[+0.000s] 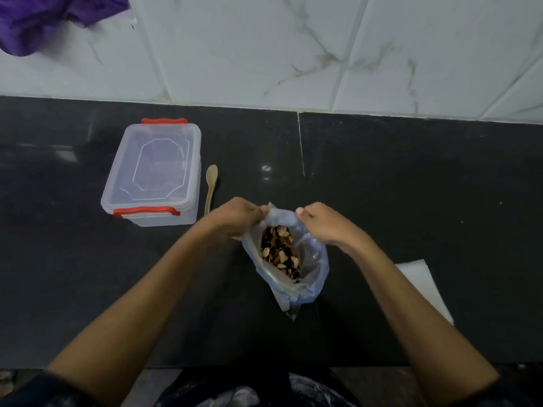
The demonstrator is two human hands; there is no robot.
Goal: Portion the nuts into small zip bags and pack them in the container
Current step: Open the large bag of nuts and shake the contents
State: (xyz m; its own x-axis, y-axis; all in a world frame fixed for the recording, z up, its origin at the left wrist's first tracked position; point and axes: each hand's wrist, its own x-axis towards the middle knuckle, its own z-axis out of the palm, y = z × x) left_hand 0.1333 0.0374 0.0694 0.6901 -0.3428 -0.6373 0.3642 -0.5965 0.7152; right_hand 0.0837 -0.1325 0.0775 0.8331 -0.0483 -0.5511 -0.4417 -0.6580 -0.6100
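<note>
A clear bluish plastic bag (313, 262) stands on the black counter (411, 186) in front of me, its mouth spread wide. Inside lies a heap of nuts (279, 254), pale shells mixed with dark pieces. My left hand (235, 220) grips the bag's rim on the left side. My right hand (323, 226) pinches the rim on the right, thumb on top. To the far left sits a clear lidded container (155, 171) with red clips, its lid on.
A wooden spoon (211, 188) lies just right of the container, handle toward me. Flat white sheets or small bags (423, 283) lie on the counter beside my right forearm. Purple cloth (44, 19) hangs at the top left against the white tiled wall.
</note>
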